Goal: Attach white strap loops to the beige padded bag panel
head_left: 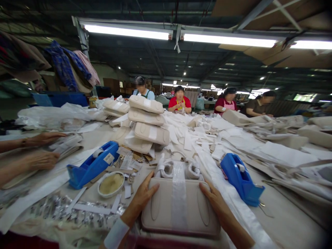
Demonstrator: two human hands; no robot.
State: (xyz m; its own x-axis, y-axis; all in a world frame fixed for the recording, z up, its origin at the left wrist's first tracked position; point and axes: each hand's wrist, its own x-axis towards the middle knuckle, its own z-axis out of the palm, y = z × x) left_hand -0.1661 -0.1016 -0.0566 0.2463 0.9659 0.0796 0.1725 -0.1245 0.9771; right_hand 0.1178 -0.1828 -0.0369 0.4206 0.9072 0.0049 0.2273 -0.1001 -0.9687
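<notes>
My left hand [141,202] lies flat, grip apart, on the left end of the beige handbag [178,207] at lower centre of the bench [285,221]; my right hand [215,200], likewise open, steadies its right end. I judge I'm squaring it; next needs an even hold on both ends.

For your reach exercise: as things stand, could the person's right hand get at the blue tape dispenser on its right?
Probably yes. The right hand rests on the beige bag, and the blue tape dispenser stands just beside it with only flat paper between.
</notes>
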